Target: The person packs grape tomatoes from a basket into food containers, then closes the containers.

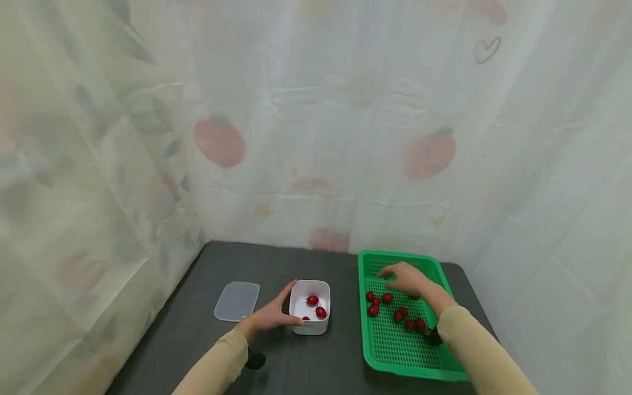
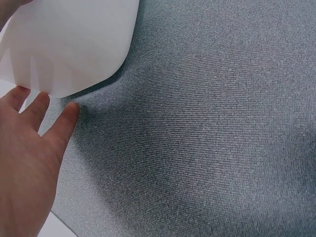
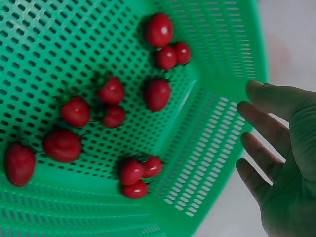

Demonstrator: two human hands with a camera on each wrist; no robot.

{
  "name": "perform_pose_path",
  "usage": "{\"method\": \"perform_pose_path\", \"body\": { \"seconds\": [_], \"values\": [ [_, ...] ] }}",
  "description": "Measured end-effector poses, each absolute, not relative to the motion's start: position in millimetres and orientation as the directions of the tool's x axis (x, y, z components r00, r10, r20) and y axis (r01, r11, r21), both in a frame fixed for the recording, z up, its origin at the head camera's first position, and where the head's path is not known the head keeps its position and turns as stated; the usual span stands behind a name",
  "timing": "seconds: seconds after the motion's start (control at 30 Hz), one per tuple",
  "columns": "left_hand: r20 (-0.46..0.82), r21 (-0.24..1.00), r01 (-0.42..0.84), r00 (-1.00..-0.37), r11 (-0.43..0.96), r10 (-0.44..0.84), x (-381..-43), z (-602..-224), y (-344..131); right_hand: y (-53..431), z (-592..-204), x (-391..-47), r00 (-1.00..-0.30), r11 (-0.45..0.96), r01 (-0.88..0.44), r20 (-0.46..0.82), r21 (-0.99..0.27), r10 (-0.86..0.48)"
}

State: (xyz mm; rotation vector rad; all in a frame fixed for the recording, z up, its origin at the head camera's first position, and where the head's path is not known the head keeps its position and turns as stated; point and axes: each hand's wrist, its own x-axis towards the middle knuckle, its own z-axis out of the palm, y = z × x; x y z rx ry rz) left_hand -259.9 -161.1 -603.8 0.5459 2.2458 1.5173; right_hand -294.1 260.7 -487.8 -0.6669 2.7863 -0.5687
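A white square container (image 1: 310,327) stands on the dark table, with a few red cherry tomatoes (image 1: 312,300) inside. My left hand (image 1: 270,314) holds it from the left, the thumb at the near side and fingers at the far left corner; the left wrist view shows fingertips against the container's wall (image 2: 84,44). Over the far part of a green basket (image 1: 367,329) hovers my right hand (image 1: 407,278), its fingers spread and holding nothing. Below it, several cherry tomatoes (image 3: 61,145) lie scattered on the basket's perforated floor, some in small clusters.
A translucent flat lid (image 1: 237,302) lies on the table to the left of the container. The dark table (image 1: 276,367) runs up to a patterned curtain (image 1: 316,137) at the back, with more curtain along both sides.
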Motion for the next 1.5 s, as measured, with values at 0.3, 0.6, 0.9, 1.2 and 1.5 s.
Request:
{"method": "perform_pose_path", "body": {
  "seconds": [0.3,0.6,0.9,1.2,1.5],
  "values": [
    [-0.101,0.917,0.115,-0.859,0.382,0.502,-258,-605,-160,266,-518,-299,-0.888,0.87,-0.319,-0.202,-0.377,-0.413],
    [-0.094,0.931,0.106,-0.855,0.35,0.509,-258,-607,-159,265,-544,-301,-0.898,0.893,-0.251,-0.254,-0.372,-0.359],
    [-0.1,0.938,0.095,-0.847,0.334,0.522,-259,-606,-159,255,-544,-295,-0.894,0.913,-0.251,-0.285,-0.32,-0.345],
    [-0.1,0.935,0.097,-0.852,0.341,0.514,-259,-607,-160,256,-551,-298,-0.901,0.929,-0.234,-0.297,-0.286,-0.318],
    [-0.107,0.938,0.084,-0.853,0.337,0.511,-260,-605,-163,260,-564,-305,-0.896,0.925,-0.237,-0.3,-0.297,-0.326]
  ]
}}
